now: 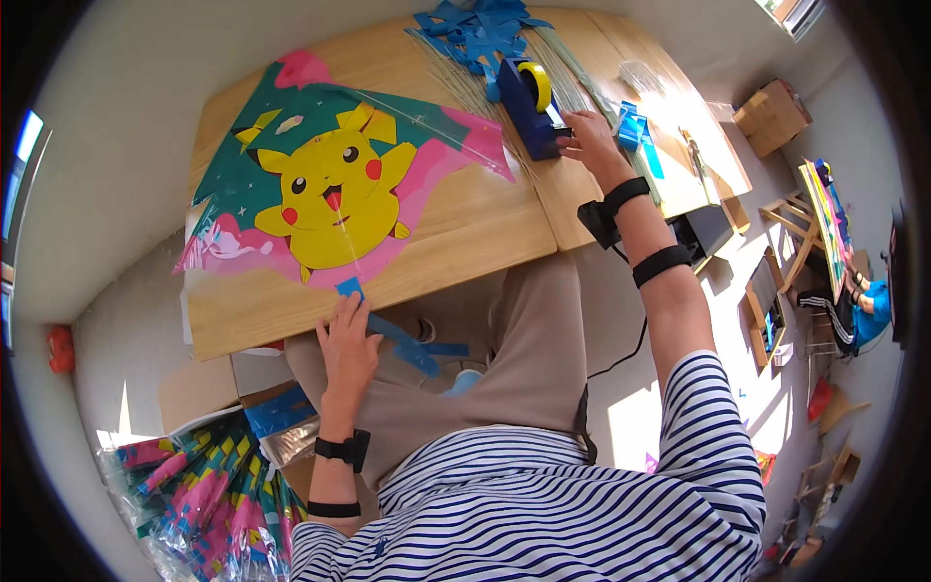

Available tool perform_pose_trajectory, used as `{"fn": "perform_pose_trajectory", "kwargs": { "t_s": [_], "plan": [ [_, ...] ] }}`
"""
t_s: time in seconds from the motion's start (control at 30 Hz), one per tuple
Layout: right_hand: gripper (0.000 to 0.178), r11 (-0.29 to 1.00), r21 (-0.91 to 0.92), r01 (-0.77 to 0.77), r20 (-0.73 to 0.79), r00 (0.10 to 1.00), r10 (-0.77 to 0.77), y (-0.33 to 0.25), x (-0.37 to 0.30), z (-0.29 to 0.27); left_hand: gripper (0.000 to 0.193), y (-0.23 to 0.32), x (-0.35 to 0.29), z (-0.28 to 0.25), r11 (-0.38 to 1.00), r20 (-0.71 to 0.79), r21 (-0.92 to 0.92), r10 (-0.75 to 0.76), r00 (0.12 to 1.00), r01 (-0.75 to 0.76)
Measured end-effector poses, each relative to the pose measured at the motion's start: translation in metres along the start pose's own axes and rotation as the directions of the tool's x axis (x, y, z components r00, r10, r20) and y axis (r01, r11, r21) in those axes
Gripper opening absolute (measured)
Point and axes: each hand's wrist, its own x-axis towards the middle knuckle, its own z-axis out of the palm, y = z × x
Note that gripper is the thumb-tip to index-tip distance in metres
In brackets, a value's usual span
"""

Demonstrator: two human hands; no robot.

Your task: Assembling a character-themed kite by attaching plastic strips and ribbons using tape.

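1. Kite (336,218) lies flat at the left of the table (485,228), its near end close to the near edge; its middle line runs near to far, the far end leaning left, while the wings spread left and right.

2. At that near end, the left hand (347,344) has its fingers stretched out, not curled into a grip, with the tips on a blue strip (350,288). More blue hangs right of this hand, over the legs (543,320); whether it is one piece with the strip, I cannot tell.

3. The left hand is clearly nearer the kite, whose body lies straight beyond its fingertips.

4. Farther off and right, the right hand (593,145) has loosely bent fingers at the near right end of the dispenser (529,121). Whether they pinch tape, I cannot tell.

5. That dispenser's long axis runs near to far, leaning left at the far end; its yellow roll (536,85) sits beyond the fingers. It stands right of the kite's right wing tip.

6. Farthest, thin sticks (456,82) and blue scraps (475,37) lie beyond the dispenser.
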Motion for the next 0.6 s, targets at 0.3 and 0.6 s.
{"fn": "perform_pose_trajectory", "kwargs": {
  "t_s": [0.3, 0.6],
  "plan": [
    [0.031, 0.999, -0.048, 0.004, 0.041, 0.999, -0.002, -0.012, 0.009, -0.004, 0.062, 0.0, 0.0, -0.001, 1.0, 0.012, -0.019, 0.003, 1.0, -0.003],
    [0.025, 0.984, 0.177, 0.026, 0.008, 1.0, -0.028, 0.004, 0.003, -0.007, 0.061, 0.002, 0.0, -0.002, 0.999, 0.0, -0.052, -0.002, 1.0, 0.002]
  ]
}}
